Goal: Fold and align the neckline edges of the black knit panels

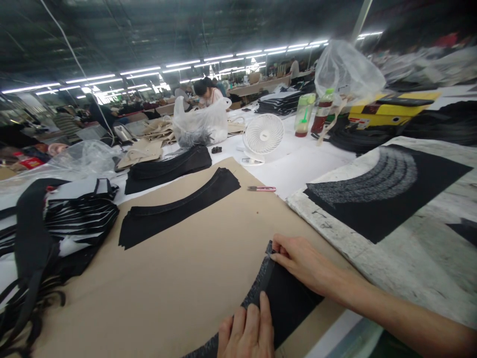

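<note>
Thumb and forefinger of my right hand point(294, 253) were pinched together on the far end of a black piece point(292, 298), with only its thickness between them. My left hand point(248, 328) lay across the piece nearer to me, fingertips pressing down; its thumb was out of sight, so I could not tell whether it gripped anything. My right forearm slanted in from the right, back of the hand uppermost. The piece lay by the right edge of the tan board point(149, 298). I judged it partway done: its speckled band point(256, 286) showed along the curved side, with a plain strip beside it, perhaps a fold begun. Toward the board's far edge lay an overlapping pile point(182, 211) with plain curved borders, which seemed finished. Beyond the right edge, on a pale slab point(413, 268), banded sheets point(406, 204) seemed left to do.
</note>
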The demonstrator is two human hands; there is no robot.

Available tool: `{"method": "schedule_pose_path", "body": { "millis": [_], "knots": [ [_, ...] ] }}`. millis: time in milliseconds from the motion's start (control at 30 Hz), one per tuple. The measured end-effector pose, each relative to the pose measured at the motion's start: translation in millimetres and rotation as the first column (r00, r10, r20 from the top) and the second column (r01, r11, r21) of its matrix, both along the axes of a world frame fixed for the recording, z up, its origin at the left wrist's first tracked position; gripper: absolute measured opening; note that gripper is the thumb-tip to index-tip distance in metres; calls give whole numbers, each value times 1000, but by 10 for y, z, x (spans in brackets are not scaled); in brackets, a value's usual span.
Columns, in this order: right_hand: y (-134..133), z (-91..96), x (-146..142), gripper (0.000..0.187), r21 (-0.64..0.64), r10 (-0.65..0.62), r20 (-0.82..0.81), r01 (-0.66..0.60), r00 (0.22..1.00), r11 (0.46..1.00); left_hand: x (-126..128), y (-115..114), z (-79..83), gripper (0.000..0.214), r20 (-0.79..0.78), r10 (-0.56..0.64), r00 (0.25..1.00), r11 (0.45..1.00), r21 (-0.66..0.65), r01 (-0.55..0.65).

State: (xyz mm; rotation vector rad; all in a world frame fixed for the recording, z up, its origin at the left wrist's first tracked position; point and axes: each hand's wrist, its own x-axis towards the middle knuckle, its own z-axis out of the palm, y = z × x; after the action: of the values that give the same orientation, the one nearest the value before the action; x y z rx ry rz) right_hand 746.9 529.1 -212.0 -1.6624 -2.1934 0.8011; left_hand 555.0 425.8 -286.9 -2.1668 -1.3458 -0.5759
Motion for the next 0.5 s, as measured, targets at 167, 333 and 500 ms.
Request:
{"method": "schedule_pose_path", "body": {
  "millis": [167,333,500],
  "knots": [
    [2,-15,10,13,10,-4,4,4,1000,1000,20,14,7,26,12,-9,1000,1000,7,9],
    [3,-24,20,18,19,-17,12,17,1000,1000,42,32,27,27,23,5,1000,1000,17,-6],
    [50,-25,56,22,-4,-51,-14,50,999,999,60,47,26,26,27,-2,1000,1000,2,2]
  ]
}}
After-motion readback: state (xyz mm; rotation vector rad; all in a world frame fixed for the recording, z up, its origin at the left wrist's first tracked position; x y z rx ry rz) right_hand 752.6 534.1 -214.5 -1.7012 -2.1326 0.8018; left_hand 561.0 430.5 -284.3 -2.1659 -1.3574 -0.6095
